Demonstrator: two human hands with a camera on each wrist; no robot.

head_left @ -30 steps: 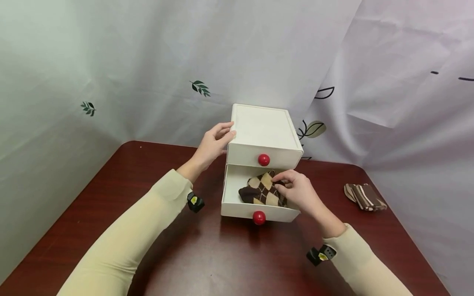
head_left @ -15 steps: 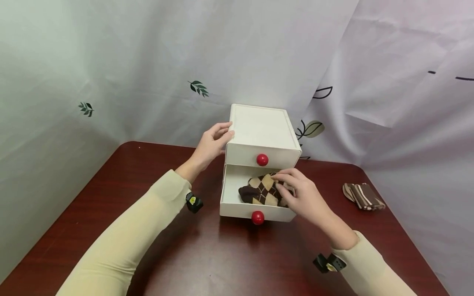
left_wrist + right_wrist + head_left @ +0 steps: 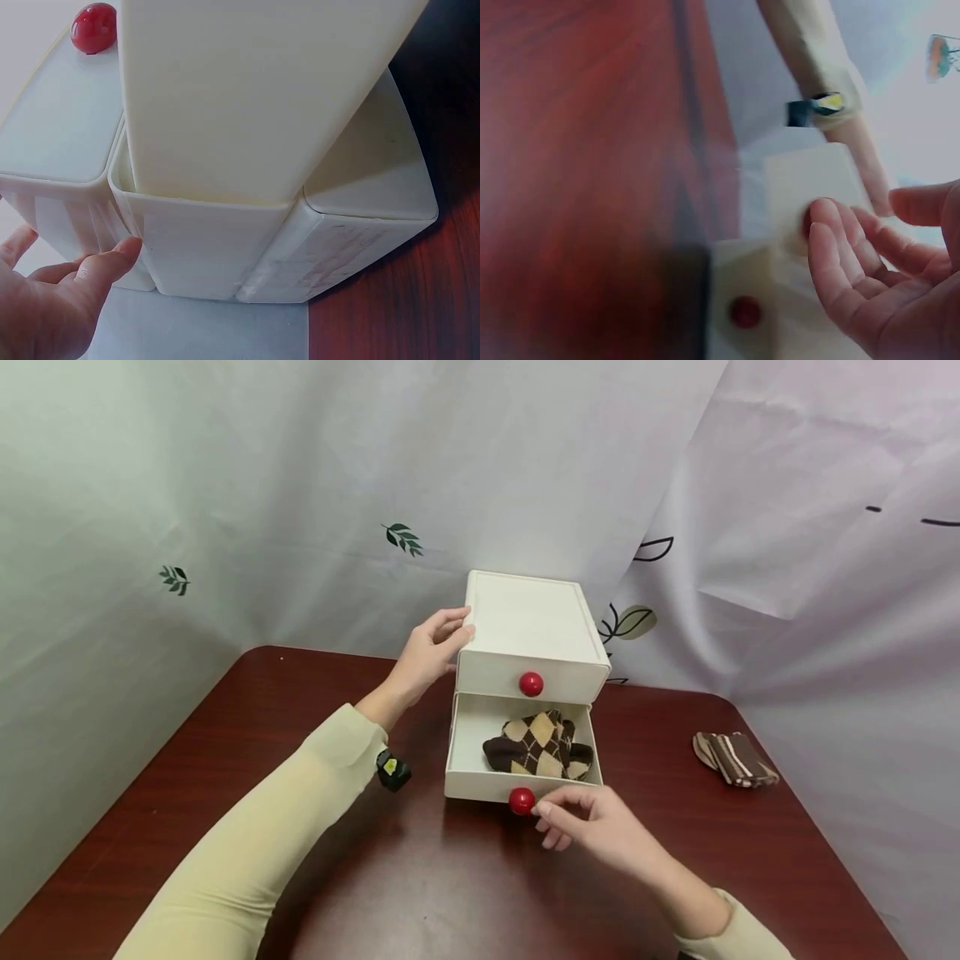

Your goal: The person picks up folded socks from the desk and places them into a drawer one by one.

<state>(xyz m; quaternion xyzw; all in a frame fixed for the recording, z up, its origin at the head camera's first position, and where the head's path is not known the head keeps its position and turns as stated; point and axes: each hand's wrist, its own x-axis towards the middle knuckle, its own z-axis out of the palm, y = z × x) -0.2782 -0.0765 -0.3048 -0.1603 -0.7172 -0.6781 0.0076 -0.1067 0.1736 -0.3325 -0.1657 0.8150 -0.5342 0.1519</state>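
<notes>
A small white drawer cabinet (image 3: 528, 614) stands at the back of the table. One drawer (image 3: 480, 787) with a red knob (image 3: 522, 801) is pulled out below the top drawer, and brown-and-beige argyle socks (image 3: 542, 743) lie in it. My left hand (image 3: 426, 652) rests on the cabinet's left side, thumb and fingertips at the top edge. In front of the pulled-out drawer, my right hand (image 3: 600, 827) has its thumb and forefinger right at the knob's right side. The right wrist view shows that hand (image 3: 885, 270) with loosely bent fingers and thumb apart.
Folded brown striped socks (image 3: 738, 760) lie at the table's right side. The top drawer's red knob (image 3: 531, 684) sits above the pulled-out drawer. In the left wrist view, a further closed drawer unit (image 3: 367, 176) shows beneath it. A pale curtain (image 3: 337, 485) hangs behind the dark red table (image 3: 420, 877).
My right hand has left the argyle socks inside the drawer and come down and forward to the lower red knob. My left hand stays on the cabinet.
</notes>
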